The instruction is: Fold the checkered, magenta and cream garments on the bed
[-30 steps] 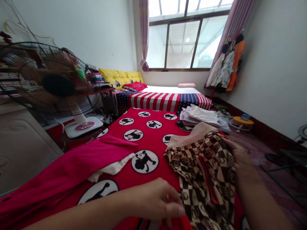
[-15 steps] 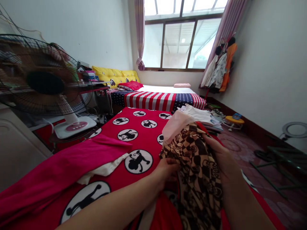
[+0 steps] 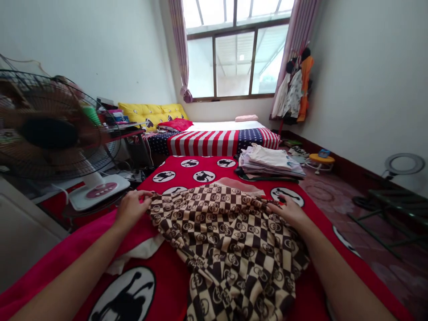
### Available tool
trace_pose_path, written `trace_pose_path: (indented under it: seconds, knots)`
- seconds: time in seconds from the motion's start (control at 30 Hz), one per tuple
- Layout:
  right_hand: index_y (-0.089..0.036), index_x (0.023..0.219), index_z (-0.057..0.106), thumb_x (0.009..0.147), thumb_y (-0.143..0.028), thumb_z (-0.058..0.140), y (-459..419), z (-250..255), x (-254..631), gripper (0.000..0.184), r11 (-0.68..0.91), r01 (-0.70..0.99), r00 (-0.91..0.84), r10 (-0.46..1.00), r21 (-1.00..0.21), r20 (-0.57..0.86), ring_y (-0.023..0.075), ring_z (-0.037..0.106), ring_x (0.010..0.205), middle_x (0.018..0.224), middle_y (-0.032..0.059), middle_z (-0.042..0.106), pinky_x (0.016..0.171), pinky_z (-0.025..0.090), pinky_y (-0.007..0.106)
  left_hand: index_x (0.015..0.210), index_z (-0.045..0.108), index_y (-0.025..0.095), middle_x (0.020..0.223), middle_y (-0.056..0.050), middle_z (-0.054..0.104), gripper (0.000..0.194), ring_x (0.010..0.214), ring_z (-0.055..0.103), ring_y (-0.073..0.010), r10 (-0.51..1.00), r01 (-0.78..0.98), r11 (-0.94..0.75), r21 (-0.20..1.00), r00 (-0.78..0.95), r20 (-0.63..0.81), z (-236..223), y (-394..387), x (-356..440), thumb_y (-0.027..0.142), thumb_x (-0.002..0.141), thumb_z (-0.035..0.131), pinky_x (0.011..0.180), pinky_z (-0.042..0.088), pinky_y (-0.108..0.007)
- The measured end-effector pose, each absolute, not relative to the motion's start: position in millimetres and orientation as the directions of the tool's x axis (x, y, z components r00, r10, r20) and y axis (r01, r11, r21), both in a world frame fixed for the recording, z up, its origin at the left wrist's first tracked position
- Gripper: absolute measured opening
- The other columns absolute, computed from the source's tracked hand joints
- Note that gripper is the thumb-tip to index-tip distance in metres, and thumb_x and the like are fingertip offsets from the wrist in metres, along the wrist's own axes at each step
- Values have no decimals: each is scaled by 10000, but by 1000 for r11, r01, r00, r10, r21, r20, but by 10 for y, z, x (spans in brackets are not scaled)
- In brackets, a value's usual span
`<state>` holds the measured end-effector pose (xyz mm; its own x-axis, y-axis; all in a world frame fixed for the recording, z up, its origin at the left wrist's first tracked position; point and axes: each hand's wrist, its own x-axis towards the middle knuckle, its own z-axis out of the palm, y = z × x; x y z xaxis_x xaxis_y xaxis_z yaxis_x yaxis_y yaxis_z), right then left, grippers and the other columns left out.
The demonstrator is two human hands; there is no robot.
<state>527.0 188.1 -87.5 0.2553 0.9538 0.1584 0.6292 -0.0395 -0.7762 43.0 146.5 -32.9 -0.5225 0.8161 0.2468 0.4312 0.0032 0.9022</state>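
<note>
Your left hand (image 3: 132, 209) and right hand (image 3: 291, 213) pinch the checked garment (image 3: 227, 240) in their fingers, one at each end of its far edge; it lies across the red cover (image 3: 172, 274) before you. Folded clothes (image 3: 269, 161) sit beyond, a fan (image 3: 50, 133) stands at left, a striped bed (image 3: 207, 142) below the window (image 3: 234, 64).

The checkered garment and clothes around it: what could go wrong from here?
The checkered garment is rumpled between left grip and right grip, so creases might set. The pink garment, close to the left grip, could be dragged. The folded stack, near the edge of the red cover, might slip if knocked.
</note>
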Motion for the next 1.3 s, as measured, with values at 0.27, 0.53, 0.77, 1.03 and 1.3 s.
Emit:
trace_pose_path:
  seconds: [0.27, 0.53, 0.77, 1.03, 1.3]
  knots:
    - [-229, 1420, 430, 644, -416, 732, 1764, -862, 5102, 854, 145, 869, -108, 989, -473, 104, 307, 576, 1127, 1242, 121, 600, 944, 441, 406, 1340, 511, 229, 1396, -125, 465, 546, 1312, 380, -312, 931, 963, -191, 190, 116, 345, -726, 1651, 1266, 433, 836, 555, 1084, 301, -477]
    - [-110, 1190, 661, 677, -118, 486, 1628, -980, 4903, 541, 269, 819, -212, 962, -506, 170, 261, 611, 1089, 1132, 131, 667, 956, 454, 363, 1329, 520, 364, 1063, -39, 612, 489, 906, 635, -199, 951, 949, -276, 154, 246, 186, -813, 1659, 1337, 218, 863, 498, 770, 471, -280]
    - [-202, 1049, 723, 701, -131, 470, 1801, -446, 4691, 436, 521, 695, -266, 826, -495, 496, 223, 641, 997, 1076, 77, 670, 891, 501, 344, 1066, 715, 331, 1029, -23, 600, 328, 836, 609, -166, 810, 895, -443, 53, 375, 451, -220, 1725, 1091, 193, 866, 494, 709, 464, -261]
    - [-165, 1334, 523, 770, -221, 584, 2484, 213, 4306, 570, 443, 823, -60, 691, -356, 721, 310, 430, 1274, 1327, 145, 473, 1074, 356, 449, 1177, 673, 221, 1294, -101, 466, 407, 1206, 446, -288, 732, 968, -212, 136, 66, 679, 175, 2329, 1160, 119, 807, 541, 1037, 388, -422]
    - [-225, 1096, 635, 787, -108, 514, 1284, -737, 4112, 352, 702, 542, -510, 712, -461, 483, 240, 476, 1258, 1331, 91, 529, 1057, 401, 430, 1278, 566, 250, 1447, -50, 439, 642, 1407, 265, -263, 736, 717, -674, 178, 632, 241, -567, 1214, 1195, -15, 703, 457, 1132, 291, -459]
